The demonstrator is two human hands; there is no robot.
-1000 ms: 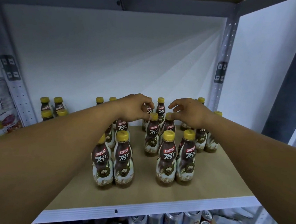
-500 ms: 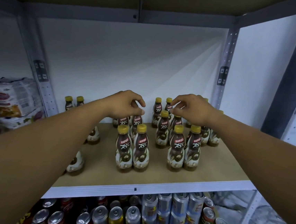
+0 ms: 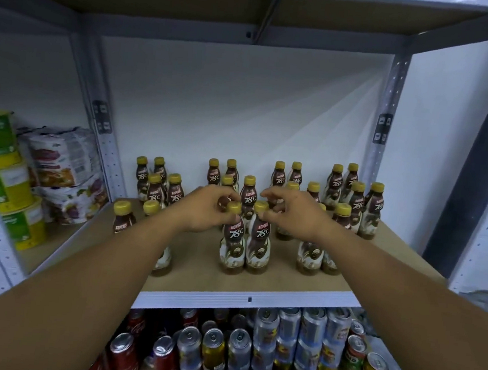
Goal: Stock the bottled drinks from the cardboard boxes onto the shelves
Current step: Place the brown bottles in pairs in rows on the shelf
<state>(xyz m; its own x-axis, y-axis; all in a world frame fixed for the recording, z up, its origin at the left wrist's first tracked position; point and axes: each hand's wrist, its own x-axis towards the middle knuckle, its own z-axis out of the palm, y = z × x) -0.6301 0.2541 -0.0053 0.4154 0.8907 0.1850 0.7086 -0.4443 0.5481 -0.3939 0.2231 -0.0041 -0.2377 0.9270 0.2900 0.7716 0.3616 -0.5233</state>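
While the left grip (image 3: 204, 211) and right grip (image 3: 296, 216) each pinch a yellow cap (image 3: 233, 207), tightly curled, the two bottles (image 3: 232, 243) stand touching on the shelf (image 3: 281, 281); a jerky release could topple them into the rows behind (image 3: 248, 186).

Just the one wide-angle head-worn view here, close in, facing forward and slightly down into the shelf (image 3: 198, 276).
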